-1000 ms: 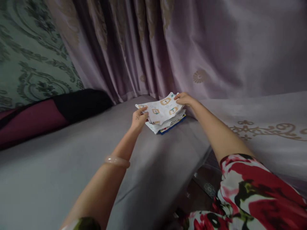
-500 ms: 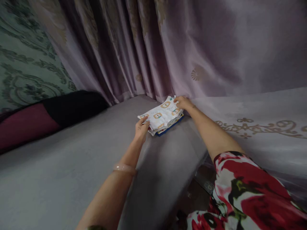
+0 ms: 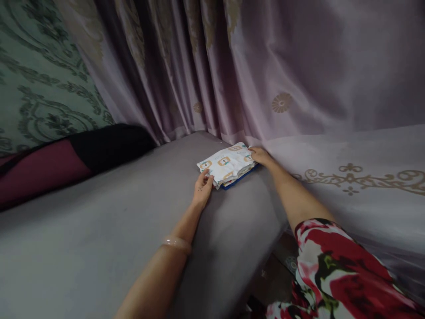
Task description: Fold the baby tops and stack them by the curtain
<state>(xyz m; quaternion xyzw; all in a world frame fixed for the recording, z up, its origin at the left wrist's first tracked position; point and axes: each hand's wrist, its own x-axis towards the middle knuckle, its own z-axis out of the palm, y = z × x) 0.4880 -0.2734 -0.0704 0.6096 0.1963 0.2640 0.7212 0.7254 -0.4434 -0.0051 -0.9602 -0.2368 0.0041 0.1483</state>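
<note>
Head view, only one. One stack of folded cloth [image 3: 225, 165] lies flat on the grey bed [image 3: 109, 235], near the foot of the lilac curtain [image 3: 305, 53]; top piece white with orange animal-face print, blue layer [image 3: 239, 179] at the bottom. Left hand [image 3: 203, 188] touches the stack's near left corner, thumb and fingers slightly apart; pinching or only resting, can't tell. Right hand [image 3: 260, 156] is at the right end, fingers bent against the edge, thumb hidden; grip can't tell.

Handling, judged: light, soft, limp, not fragile. Layers probably slide over each other, so best hold is both ends, fingers under the blue layer, thumbs on top.

Counts: two hands, one stack (pieces inside too tightly layered to count), one blue layer showing, one pale bangle [image 3: 177, 243] on the left forearm, one red floral sleeve [image 3: 348, 266] on the right arm, one maroon-and-black cushion [image 3: 111, 146] along the far left side of the bed, well apart from the stack.
</note>
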